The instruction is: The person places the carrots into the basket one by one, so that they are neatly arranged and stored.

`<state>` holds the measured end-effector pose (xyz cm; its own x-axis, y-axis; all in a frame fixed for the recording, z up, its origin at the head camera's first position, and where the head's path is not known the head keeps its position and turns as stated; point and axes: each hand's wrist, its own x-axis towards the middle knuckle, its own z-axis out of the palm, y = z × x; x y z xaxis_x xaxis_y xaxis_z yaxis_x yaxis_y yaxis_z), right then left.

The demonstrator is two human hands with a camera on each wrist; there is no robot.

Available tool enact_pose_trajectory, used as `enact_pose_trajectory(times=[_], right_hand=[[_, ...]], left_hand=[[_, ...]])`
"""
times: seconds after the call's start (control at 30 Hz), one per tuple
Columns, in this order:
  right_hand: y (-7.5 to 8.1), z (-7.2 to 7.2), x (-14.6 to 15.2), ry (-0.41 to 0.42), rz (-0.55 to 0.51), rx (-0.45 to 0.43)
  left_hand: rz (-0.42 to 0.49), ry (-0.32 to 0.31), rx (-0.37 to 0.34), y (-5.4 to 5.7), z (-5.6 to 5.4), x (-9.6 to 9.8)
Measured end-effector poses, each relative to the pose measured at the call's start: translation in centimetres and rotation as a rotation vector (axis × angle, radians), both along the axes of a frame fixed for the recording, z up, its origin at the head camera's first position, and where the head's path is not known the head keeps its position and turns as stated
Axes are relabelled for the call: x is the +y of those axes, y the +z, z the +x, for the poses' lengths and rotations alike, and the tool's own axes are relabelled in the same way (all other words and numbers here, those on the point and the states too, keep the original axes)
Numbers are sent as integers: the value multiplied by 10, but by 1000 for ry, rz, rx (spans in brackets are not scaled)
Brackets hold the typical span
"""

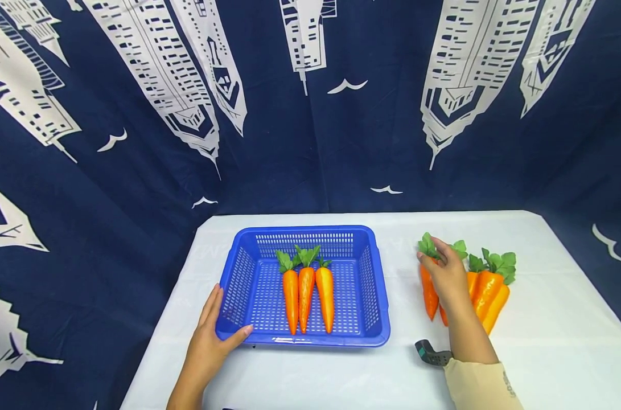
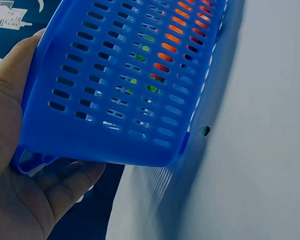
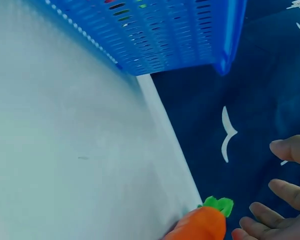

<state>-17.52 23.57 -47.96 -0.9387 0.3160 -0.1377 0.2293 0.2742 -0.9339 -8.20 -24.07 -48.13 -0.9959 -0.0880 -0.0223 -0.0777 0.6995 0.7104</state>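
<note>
At the near left corner of a blue plastic basket [image 1: 320, 340], my left hand [image 1: 208, 336] rests with its thumb on the front rim and its fingers along the left side. The left wrist view shows that hand [image 2: 20, 195] against the perforated basket wall [image 2: 90, 135]. Three carrots [image 1: 306, 290] with green tops lie side by side inside. To the right, my right hand [image 1: 447, 273] hovers over a group of carrots, nearest the leftmost carrot [image 1: 429, 290]. In the right wrist view its spread fingers [image 3: 290, 192] stand apart from an orange carrot [image 3: 202, 225].
Several more carrots [image 1: 488, 290] lie bunched beside and partly under my right forearm. Everything stands on a white-covered table [image 1: 320, 378]. A dark blue curtain [image 1: 310, 171] with white building prints hangs behind it. A black strap device [image 1: 433, 354] sits at my right wrist.
</note>
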Motion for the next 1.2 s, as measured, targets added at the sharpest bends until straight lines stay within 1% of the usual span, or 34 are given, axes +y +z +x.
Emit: enact_pose_trajectory(times=[0.23,0.5,0.73,0.83,0.97,1.2], right_hand=[[-11,1,1,19,68,-22],[-18,2,-1,51,163,-54],[-21,2,-5,56,178,-66],[-23,2,-7,81,175,-69],[-28,0,-8,131,197,-64],[-37,-2,-7,164,281,-74]], left_hand=[[1,-7,15,-1,0,-1],[11,0,-1,-2,0,-2],[11,-6,13,-3,0,-2],[11,-6,22,-3,0,-2],[14,-7,24,-2,0,-2],[23,-9,21,-3,0,-2]])
